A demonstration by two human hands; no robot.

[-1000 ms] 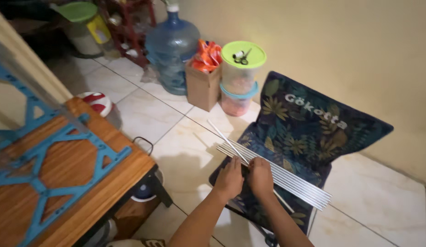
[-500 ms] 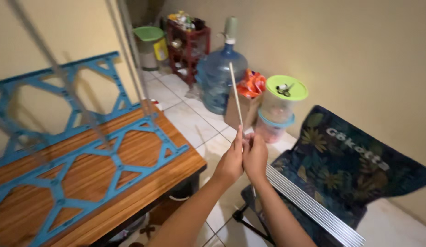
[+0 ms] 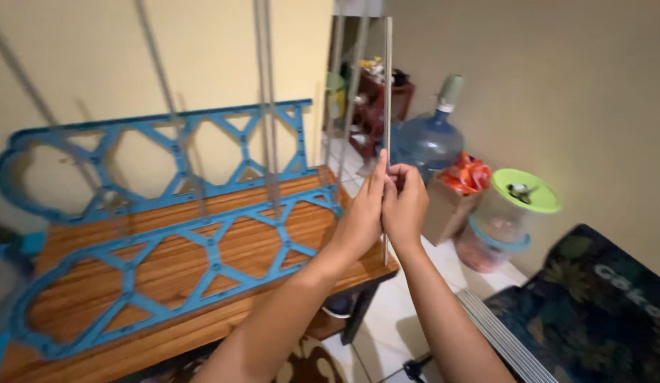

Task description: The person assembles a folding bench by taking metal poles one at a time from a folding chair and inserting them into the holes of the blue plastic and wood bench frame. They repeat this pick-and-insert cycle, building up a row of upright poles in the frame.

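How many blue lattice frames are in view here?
2: one blue frame lies flat on the wooden table; the other frame stands on edge against the wall behind it. Their left ends are cut off.

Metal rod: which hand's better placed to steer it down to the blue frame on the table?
Left, probably. The left hand grips the upright metal rod on the side of the blue frame; the right hand holds it from the far side.

Thin silver metal rod (image 3: 388, 92), straight and smooth, stands nearly upright in front of me. Its lower part is pinched between my two palms, the top end rising almost to the frame's upper edge.
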